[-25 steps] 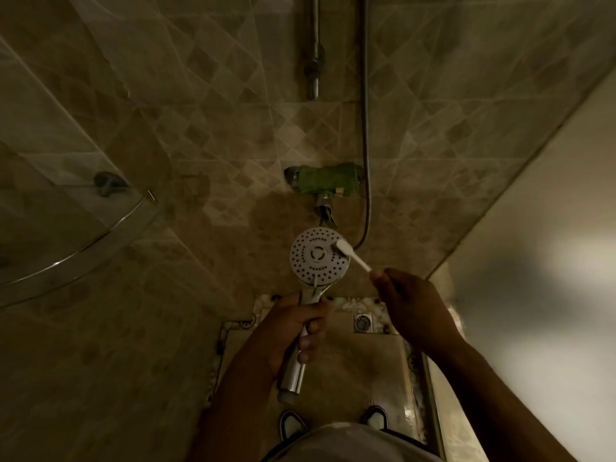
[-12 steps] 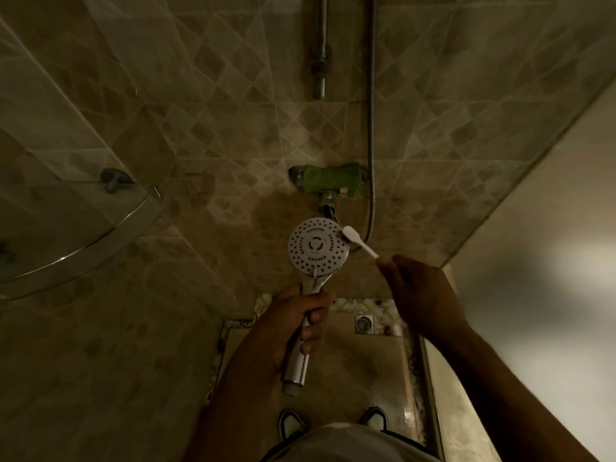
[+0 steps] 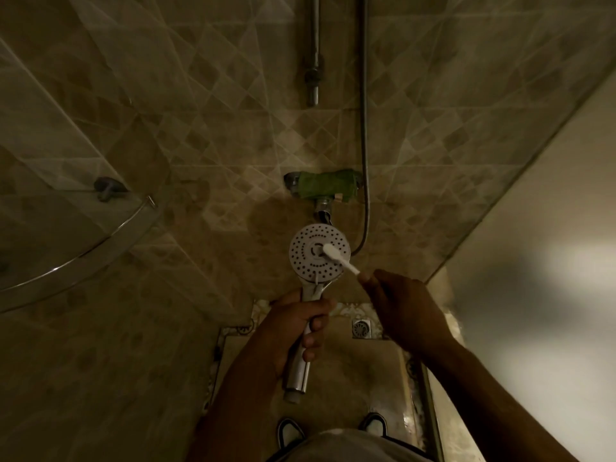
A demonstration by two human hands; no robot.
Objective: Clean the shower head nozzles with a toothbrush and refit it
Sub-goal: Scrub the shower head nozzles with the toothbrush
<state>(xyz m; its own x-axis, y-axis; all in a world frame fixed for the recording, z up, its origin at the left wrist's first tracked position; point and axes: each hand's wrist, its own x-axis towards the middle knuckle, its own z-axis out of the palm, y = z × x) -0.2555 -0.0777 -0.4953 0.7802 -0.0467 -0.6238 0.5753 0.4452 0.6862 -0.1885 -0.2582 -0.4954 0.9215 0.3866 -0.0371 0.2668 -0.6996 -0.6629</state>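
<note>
Two shoes (image 3: 333,430) at the bottom edge, toes forward on the wet floor (image 3: 360,371). Floor drain (image 3: 361,328), square, between the two hands and beyond them, uncovered.

Left hand (image 3: 296,328): grip closed around the chrome handle of the shower head (image 3: 319,255), fingers curled over the front, handle's threaded end sticking out below the hand. No hose on that end. Head held upright, white nozzle face turned toward the camera.

Right hand (image 3: 403,308): grip pinched on the toothbrush (image 3: 338,260) handle near its tail. Brush slants up and left; its white head lies on the nozzle face just right of centre. Bristle side cannot be made out.

Behind the shower head: mixer valve (image 3: 325,188) on the tiled wall (image 3: 206,135), body wrapped in green, short spout below it partly hidden by the head's top rim. Hose (image 3: 365,128) hangs down the wall right of the valve and curls in behind the head. Riser pipe (image 3: 313,61) above the valve, ending short of it.

Left: curved glass corner shelf (image 3: 76,258) with a metal rail, contents not discernible in the dim light.
</note>
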